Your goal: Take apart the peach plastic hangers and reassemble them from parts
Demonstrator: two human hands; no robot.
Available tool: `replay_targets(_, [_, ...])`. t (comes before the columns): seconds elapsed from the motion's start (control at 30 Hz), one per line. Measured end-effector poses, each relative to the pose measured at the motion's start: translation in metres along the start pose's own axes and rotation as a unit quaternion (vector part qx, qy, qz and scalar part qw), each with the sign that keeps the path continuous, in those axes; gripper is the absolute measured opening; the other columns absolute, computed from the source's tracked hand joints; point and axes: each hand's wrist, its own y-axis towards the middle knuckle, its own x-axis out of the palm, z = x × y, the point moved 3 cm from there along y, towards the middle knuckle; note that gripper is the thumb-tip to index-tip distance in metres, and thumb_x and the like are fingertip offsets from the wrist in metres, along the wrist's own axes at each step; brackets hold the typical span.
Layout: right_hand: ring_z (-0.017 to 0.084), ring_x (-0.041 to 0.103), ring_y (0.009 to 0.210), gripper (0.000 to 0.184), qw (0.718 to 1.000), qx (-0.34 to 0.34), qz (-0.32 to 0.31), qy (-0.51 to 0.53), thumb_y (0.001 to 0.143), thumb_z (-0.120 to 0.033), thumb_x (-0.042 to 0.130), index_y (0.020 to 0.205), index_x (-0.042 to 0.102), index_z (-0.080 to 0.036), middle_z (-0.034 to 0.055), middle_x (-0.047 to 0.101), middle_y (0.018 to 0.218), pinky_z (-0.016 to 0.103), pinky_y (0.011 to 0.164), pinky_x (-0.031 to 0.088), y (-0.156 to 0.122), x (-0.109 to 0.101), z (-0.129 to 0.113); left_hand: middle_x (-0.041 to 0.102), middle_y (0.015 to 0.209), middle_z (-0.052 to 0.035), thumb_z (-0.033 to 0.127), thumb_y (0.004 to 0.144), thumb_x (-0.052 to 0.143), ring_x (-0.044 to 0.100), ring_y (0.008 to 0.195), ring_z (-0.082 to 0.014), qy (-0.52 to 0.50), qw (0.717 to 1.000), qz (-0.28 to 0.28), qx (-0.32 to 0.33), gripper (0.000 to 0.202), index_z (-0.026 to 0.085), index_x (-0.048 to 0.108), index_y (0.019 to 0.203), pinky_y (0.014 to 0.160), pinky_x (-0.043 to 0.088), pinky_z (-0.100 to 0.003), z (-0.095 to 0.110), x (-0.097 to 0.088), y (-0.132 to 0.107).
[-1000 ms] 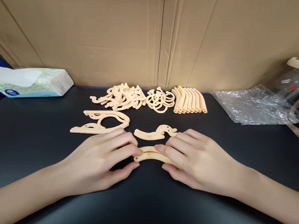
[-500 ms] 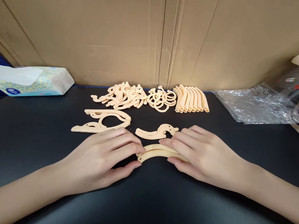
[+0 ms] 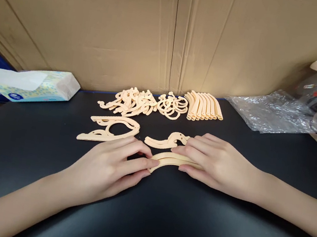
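Two curved beige plastic hanger arms [image 3: 170, 160] lie side by side on the black table, bowed away from me. My left hand [image 3: 113, 165] is closed on their left ends, with fingertips covering the end holes. The right ends are hidden under my right hand [image 3: 214, 163], whose thumb and fingers hold both strips together. Just beyond the arms lie hook-shaped beige pieces [image 3: 159, 142], stacked and partly covered by my right fingers. Past my left hand rests a folding hanger [image 3: 126, 123], folded round a central opening.
Toward the back are a heap of curved beige pieces [image 3: 137, 103], a pile of beige hooks [image 3: 172, 106] and a row of hanger arms [image 3: 205, 108]. A tissue pack [image 3: 39, 87] lies left, a clear plastic bag [image 3: 276, 113] right. A cardboard wall [image 3: 115, 27] stands behind.
My left fingertips have shifted onto the left ends of the hanger arms, covering the holes that showed before. My right hand keeps its hold almost unmoved. The view has shifted slightly.
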Motion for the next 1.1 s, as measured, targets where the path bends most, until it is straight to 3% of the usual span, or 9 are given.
replay_targets(0.43, [0.017,0.058,0.078,0.019,0.999,0.020,0.000,0.048,0.096,-0.027,0.055,0.109,0.062,-0.016,0.0051,0.067,0.096,0.030,0.073,0.043,0.001,0.001,0.006,0.064,0.104,-0.0046,0.018,0.098,0.050,0.057,0.087,-0.0150,-0.008,1.000,-0.001,-0.001,0.021,0.022,0.065,0.113,0.074,0.046,-0.027,0.000,-0.001,0.003])
replay_targets(0.73, [0.018,0.058,0.077,0.029,0.998,0.036,0.011,0.043,0.099,-0.038,0.048,0.108,0.064,-0.015,0.0058,0.067,0.092,0.032,0.072,0.043,0.005,-0.008,0.011,0.065,0.103,-0.0061,0.018,0.097,0.051,0.059,0.088,-0.0172,0.007,1.000,0.018,-0.002,0.023,0.017,0.059,0.119,0.076,0.047,-0.028,0.000,-0.003,0.001])
replay_targets(0.93, [0.020,0.063,0.085,0.021,0.995,0.081,0.048,-0.025,0.097,-0.028,0.052,0.103,0.066,-0.015,0.0065,0.070,0.093,0.033,0.078,0.044,0.015,-0.017,0.033,0.067,0.104,-0.0058,0.017,0.098,0.049,0.060,0.090,-0.0161,0.005,0.999,0.045,-0.002,0.021,0.018,0.060,0.116,0.077,0.048,-0.027,0.001,-0.006,0.001])
replay_targets(1.1, [0.021,0.063,0.083,0.018,0.988,0.133,0.019,-0.077,0.094,-0.025,0.054,0.096,0.070,-0.016,0.0063,0.070,0.093,0.033,0.074,0.043,0.032,-0.020,0.062,0.068,0.102,-0.0058,0.018,0.097,0.049,0.062,0.088,-0.0160,0.014,0.999,0.045,-0.001,0.020,0.019,0.062,0.113,0.076,0.049,-0.027,0.002,-0.007,0.003])
